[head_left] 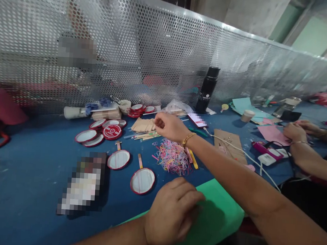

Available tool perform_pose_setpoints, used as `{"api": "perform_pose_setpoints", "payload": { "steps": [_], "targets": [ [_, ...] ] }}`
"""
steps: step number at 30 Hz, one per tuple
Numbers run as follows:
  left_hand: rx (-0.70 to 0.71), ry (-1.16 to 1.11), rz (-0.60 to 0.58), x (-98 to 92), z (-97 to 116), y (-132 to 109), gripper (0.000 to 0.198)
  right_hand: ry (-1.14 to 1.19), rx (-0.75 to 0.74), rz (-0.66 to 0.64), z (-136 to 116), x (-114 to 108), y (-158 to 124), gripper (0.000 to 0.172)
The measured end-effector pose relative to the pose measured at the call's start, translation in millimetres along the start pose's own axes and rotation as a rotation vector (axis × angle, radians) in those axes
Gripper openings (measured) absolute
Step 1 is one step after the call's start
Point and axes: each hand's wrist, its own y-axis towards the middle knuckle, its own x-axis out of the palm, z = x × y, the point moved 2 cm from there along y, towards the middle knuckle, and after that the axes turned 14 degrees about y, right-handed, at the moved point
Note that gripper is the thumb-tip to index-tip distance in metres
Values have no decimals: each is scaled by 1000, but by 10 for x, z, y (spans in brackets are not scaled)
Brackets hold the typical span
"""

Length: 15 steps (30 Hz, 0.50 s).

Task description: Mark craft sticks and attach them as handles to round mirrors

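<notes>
My right hand, with a gold bracelet at the wrist, reaches across to a row of flat wooden sticks. Its fingers are bent together at the right end of the row; whether a stick is between them is hidden. Closer to me, my left hand is curled above a green sheet, and what it may hold does not show. Between the hands lies a heap of colourful rubber bands. Two round, red-rimmed lids with stick handles, one nearer and one farther, lie to the left.
Several red-rimmed lids are piled at the back left. A black bottle stands against the perforated metal screen. A phone trails a white cable. Another person's hands work at the right over pink paper.
</notes>
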Motion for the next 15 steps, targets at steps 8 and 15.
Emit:
{"api": "perform_pose_setpoints", "payload": {
  "steps": [8, 15],
  "targets": [
    [-407, 92, 266, 21, -151, -77, 37, 816, 191, 265, -98, -312, -1157, 16],
    [-493, 18, 198, 91, -319, -45, 23, 698, 270, 158, -261, -311, -1674, 25]
  ]
}}
